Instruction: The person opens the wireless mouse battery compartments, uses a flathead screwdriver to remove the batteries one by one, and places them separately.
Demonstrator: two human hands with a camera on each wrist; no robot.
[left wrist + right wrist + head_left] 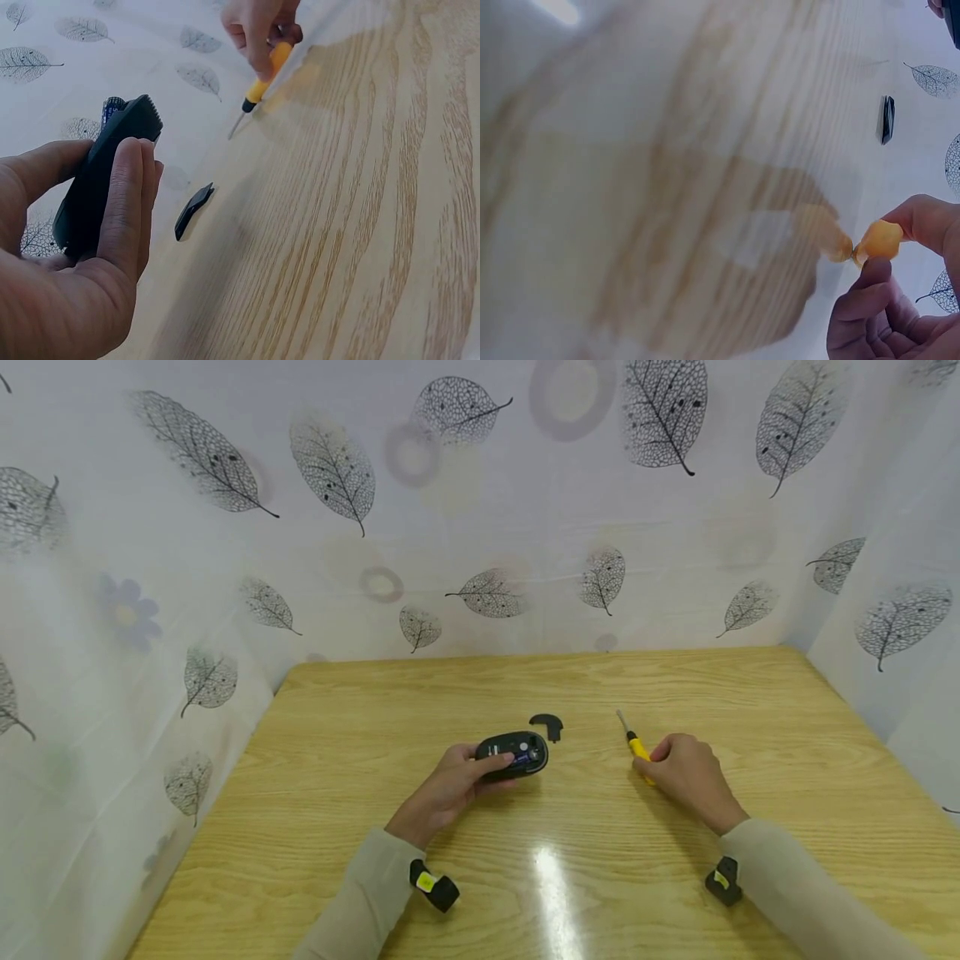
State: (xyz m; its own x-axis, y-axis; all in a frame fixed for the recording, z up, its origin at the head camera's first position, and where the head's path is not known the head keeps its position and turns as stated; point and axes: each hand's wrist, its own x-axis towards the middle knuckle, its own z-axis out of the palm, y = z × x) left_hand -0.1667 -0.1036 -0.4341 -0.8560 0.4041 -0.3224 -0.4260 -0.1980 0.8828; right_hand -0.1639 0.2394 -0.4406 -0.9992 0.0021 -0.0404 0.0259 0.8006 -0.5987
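Note:
My left hand [457,781] grips a black computer mouse [491,747], underside up, with the thumb across it. The mouse's battery bay is uncovered, and a dark blue battery [522,758] shows in it; in the left wrist view the battery [112,107] juts above the mouse body [105,169]. On the table just beyond the mouse lies a curved black battery cover [551,725]. Farther right, my right hand [690,777] pinches the yellow handle of a screwdriver [637,748] between thumb and fingers. Its metal tip points away from me, at or close to the tabletop.
The wood-grain table [337,718] spreads under both hands, with a bright light reflection near its front. A pale curtain [480,510] printed with leaves stands behind the table and along its sides. Black camera mounts [435,887] sit at both wrists.

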